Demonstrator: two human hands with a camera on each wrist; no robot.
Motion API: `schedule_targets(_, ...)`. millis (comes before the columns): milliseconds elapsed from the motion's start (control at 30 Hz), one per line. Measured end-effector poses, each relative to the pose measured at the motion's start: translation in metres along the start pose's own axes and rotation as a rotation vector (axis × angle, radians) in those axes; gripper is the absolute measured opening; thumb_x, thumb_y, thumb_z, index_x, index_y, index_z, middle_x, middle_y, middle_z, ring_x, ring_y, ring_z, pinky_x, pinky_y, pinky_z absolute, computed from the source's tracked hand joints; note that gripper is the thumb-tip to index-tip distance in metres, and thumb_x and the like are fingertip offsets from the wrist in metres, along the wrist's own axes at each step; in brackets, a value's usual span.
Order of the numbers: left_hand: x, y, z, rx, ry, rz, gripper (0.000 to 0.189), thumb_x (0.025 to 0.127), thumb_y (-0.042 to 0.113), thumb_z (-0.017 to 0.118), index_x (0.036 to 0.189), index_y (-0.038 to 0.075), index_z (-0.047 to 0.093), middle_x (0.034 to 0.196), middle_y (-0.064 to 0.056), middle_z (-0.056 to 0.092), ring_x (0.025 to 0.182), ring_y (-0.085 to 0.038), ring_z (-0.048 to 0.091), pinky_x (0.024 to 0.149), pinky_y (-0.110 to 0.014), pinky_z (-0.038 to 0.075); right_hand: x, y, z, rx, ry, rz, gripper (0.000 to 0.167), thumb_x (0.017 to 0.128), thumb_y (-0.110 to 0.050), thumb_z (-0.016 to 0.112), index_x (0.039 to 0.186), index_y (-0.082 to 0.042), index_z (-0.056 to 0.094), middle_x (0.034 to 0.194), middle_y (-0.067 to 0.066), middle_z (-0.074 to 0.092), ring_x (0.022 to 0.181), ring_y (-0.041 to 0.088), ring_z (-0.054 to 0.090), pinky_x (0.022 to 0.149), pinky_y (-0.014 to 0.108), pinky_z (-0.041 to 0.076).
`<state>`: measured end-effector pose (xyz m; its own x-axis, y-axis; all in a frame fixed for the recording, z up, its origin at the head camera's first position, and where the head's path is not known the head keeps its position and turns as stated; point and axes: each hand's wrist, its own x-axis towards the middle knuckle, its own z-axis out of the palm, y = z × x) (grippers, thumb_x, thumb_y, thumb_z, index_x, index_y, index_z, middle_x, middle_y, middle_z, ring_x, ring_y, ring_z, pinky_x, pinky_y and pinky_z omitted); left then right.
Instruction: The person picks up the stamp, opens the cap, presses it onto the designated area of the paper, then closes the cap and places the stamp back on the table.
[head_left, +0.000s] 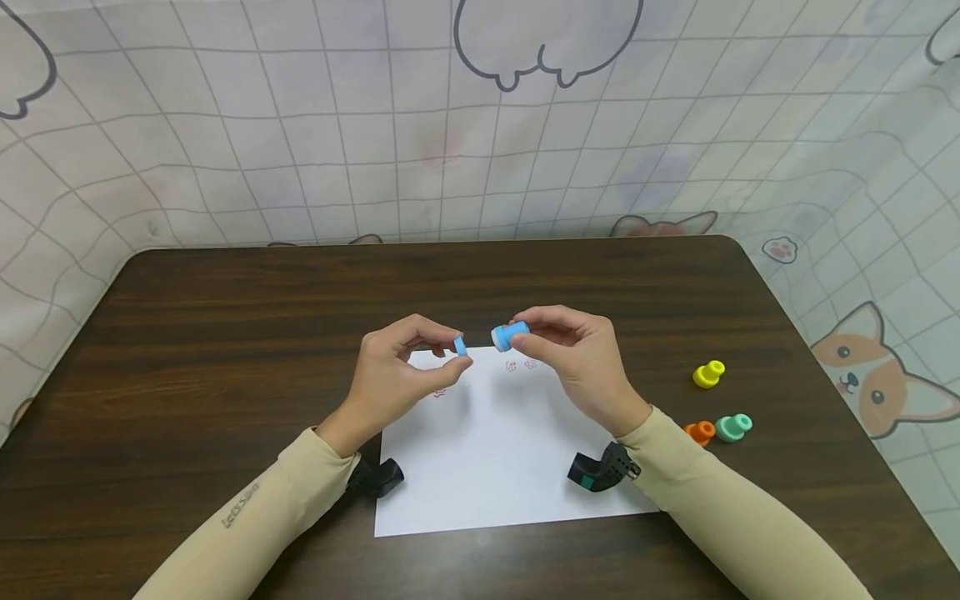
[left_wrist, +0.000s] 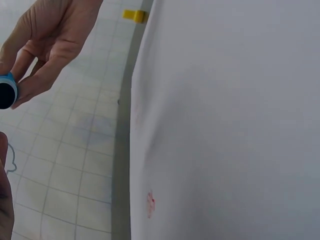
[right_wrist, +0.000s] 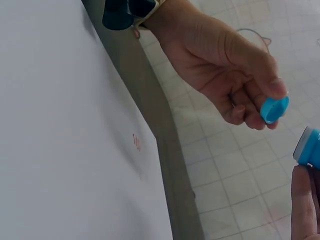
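Blue stamp (head_left: 510, 336) | stubby cylinder | right hand (head_left: 581, 358) grips it | left hand (head_left: 396, 365) pinches round cap (head_left: 460, 346)

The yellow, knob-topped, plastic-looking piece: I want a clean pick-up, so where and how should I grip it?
Probably pinch the narrow upper part of the yellow piece between thumb and finger, from above: it stands upright, wider base on the dark wood-grain table. The orange knobbed piece and mint-green knobbed piece stand apart from it, nearer the person.
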<state>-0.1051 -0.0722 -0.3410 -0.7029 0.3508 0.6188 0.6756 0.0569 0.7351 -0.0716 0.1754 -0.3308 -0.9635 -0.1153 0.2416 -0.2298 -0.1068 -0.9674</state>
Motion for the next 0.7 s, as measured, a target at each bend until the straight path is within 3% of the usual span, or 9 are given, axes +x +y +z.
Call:
schedule_targets(167,-0.005,-0.004,-0.004,-0.006,0.003,-0.044,0.028,0.074,-0.009,0.086,0.097,0.001,0.074,0.092,-0.016,0.079,0.077,-0.021,0.068,0.079,-0.019,0.06,0.001,0.003,-0.001,-0.045,0.007,-0.006,0.025,0.089,-0.003,0.079,0.114,0.001,0.074,0.102,-0.005,0.078,0.087,0.013,0.074,0.081,0.027,0.063)
schedule_targets(367,-0.007,-0.006,-0.005,-0.029,0.006,-0.067,0.026,0.076,-0.008,0.085,0.097,0.001,0.074,0.094,-0.019,0.079,0.078,-0.009,0.068,0.079,-0.02,0.06,0.002,0.005,-0.001,-0.082,0.019,-0.005,0.027,0.088,-0.003,0.08,0.114,0.003,0.073,0.102,-0.006,0.078,0.087,0.013,0.073,0.079,0.027,0.063)
schedule_targets(700,-0.01,-0.008,-0.006,-0.052,0.03,-0.104,0.028,0.075,-0.011,0.085,0.098,0.001,0.075,0.095,-0.02,0.078,0.078,-0.008,0.068,0.078,-0.02,0.06,0.005,0.012,-0.002,-0.107,0.022,0.027,0.029,0.089,-0.006,0.08,0.115,0.004,0.072,0.102,-0.006,0.077,0.088,0.014,0.071,0.079,0.027,0.063)
